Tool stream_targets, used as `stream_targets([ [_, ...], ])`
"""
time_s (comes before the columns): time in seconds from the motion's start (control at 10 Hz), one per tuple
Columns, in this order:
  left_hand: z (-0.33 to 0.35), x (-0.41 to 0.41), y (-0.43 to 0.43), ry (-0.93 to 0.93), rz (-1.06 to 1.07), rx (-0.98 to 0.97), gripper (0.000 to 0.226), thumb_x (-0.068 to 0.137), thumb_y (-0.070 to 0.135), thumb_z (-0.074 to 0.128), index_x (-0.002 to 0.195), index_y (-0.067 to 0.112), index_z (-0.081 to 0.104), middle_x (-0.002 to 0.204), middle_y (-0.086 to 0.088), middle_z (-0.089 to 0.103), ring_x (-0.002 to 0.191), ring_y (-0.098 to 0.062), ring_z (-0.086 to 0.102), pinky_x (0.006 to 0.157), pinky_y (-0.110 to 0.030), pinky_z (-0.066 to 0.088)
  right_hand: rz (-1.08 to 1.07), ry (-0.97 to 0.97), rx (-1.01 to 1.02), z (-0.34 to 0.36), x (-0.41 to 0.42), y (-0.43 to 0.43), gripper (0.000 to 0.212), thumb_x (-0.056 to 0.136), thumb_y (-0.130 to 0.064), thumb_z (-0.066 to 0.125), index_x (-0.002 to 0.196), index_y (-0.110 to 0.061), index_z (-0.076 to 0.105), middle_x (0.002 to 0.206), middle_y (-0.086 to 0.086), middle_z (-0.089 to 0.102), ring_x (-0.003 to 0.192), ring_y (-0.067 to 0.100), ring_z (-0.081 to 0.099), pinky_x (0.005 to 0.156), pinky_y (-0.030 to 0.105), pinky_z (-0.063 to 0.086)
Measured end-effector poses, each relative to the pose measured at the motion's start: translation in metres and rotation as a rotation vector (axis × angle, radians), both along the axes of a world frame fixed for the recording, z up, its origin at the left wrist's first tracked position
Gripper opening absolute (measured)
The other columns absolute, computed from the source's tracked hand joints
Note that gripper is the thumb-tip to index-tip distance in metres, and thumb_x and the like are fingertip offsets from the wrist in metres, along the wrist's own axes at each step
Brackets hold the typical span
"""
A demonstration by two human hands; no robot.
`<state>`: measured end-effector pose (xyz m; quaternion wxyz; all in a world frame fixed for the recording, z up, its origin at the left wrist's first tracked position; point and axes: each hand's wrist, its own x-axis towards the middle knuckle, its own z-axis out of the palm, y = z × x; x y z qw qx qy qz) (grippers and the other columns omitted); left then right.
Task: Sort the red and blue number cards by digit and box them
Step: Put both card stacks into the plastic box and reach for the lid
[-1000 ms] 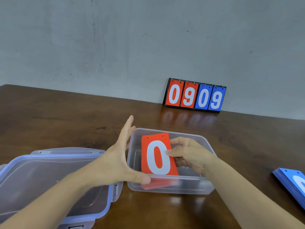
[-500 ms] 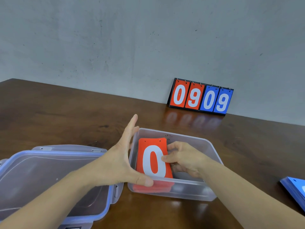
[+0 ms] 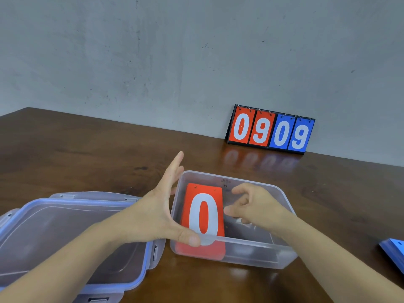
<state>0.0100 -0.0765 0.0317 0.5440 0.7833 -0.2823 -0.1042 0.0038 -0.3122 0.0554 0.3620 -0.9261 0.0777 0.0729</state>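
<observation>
The fingers (image 3: 172,171) of the left hand (image 3: 153,215) lie straight against the left wall of the clear plastic box (image 3: 282,193), with the thumb on its near rim. The right hand (image 3: 255,206) is inside the box, loosely curled and holding nothing, just right of the red card stack (image 3: 203,213). That stack lies flat at the box's left end with a 0 on top. The cards look thin, light, stiff and slick, so they are probably best pinched by the long edges as a squared stack. The blue card stack (image 3: 393,250) lies on the desk (image 3: 87,154) at the near right.

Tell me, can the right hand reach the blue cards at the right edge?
Probably yes: the right hand holds nothing, and only bare table lies between the plastic box and the blue cards.
</observation>
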Motion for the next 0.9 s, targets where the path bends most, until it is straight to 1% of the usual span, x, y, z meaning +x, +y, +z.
stream_targets([
  [0.1,0.001,-0.001,0.0,-0.016,0.015,0.019,0.136,0.034,0.071,0.083,0.129,0.073,-0.015,0.143,0.046,0.006,0.128,0.021,0.024,0.093,-0.002,0.035,0.139,-0.126,-0.139,0.004,-0.006,-0.007,0.056,0.076,-0.038,0.078,0.126,-0.028,0.053,0.108,-0.016,0.06,0.098,0.003,0.059,0.085,0.019,0.052],
  [0.2,0.001,-0.001,-0.001,-0.017,0.021,0.03,0.134,0.035,0.072,0.083,0.129,0.073,-0.013,0.145,0.044,0.006,0.13,0.02,0.023,0.094,-0.002,0.035,0.314,-0.188,-0.254,0.008,-0.006,-0.007,0.063,0.075,-0.048,0.075,0.131,-0.039,0.047,0.126,-0.025,0.047,0.116,-0.001,0.045,0.1,0.023,0.045],
  [0.3,0.001,-0.002,-0.001,-0.015,0.025,0.042,0.134,0.035,0.073,0.082,0.129,0.073,-0.013,0.144,0.046,0.006,0.131,0.02,0.021,0.094,-0.001,0.034,0.464,-0.192,-0.302,0.01,0.0,0.002,0.07,0.074,-0.052,0.075,0.134,-0.044,0.041,0.136,-0.026,0.04,0.123,-0.001,0.038,0.104,0.026,0.042],
  [0.4,0.001,-0.003,-0.001,-0.02,0.022,0.06,0.134,0.037,0.07,0.084,0.129,0.074,-0.014,0.146,0.044,0.005,0.134,0.019,0.018,0.102,-0.007,0.031,0.574,-0.177,-0.377,0.005,0.009,0.015,0.077,0.072,-0.055,0.075,0.137,-0.045,0.035,0.14,-0.025,0.035,0.126,0.001,0.036,0.104,0.028,0.043],
  [0.5,0.0,-0.004,0.0,-0.087,0.064,0.106,0.125,0.049,0.05,0.084,0.123,0.079,-0.013,0.148,0.041,0.003,0.14,0.013,0.011,0.118,-0.028,0.023,0.658,-0.126,-0.442,0.002,0.018,0.023,0.085,0.074,-0.053,0.074,0.144,-0.041,0.028,0.148,-0.021,0.028,0.133,0.004,0.026,0.109,0.032,0.036],
  [0.6,0.002,-0.006,0.001,-0.093,0.079,0.132,0.117,0.052,0.047,0.079,0.11,0.085,-0.014,0.142,0.046,0.001,0.141,0.011,0.009,0.119,-0.03,0.019,0.69,-0.109,-0.468,0.003,0.028,0.027,0.087,0.073,-0.053,0.075,0.145,-0.038,0.028,0.148,-0.018,0.029,0.134,0.006,0.027,0.11,0.033,0.035],
  [0.7,0.002,-0.005,0.001,-0.086,0.079,0.154,0.116,0.052,0.046,0.079,0.108,0.086,-0.014,0.141,0.046,0.0,0.141,0.011,0.009,0.118,-0.028,0.019,0.719,-0.096,-0.522,0.001,0.034,0.029,0.086,0.072,-0.055,0.074,0.144,-0.037,0.031,0.146,-0.016,0.031,0.132,0.007,0.029,0.108,0.033,0.035],
  [0.8,0.001,-0.004,0.001,-0.094,0.062,0.159,0.122,0.051,0.05,0.082,0.119,0.081,-0.014,0.149,0.039,0.002,0.141,0.009,0.01,0.119,-0.031,0.021,0.734,-0.098,-0.571,0.0,0.034,0.029,0.085,0.074,-0.056,0.072,0.145,-0.035,0.03,0.147,-0.015,0.029,0.132,0.008,0.027,0.108,0.034,0.035],
  [0.9,-0.002,-0.002,0.0,-0.05,0.047,0.142,0.134,0.045,0.062,0.087,0.13,0.072,-0.016,0.151,0.039,0.002,0.14,0.011,0.014,0.11,-0.018,0.028,0.735,-0.108,-0.601,0.0,0.034,0.03,0.089,0.076,-0.056,0.07,0.148,-0.032,0.025,0.149,-0.013,0.026,0.134,0.011,0.026,0.108,0.035,0.035],
])
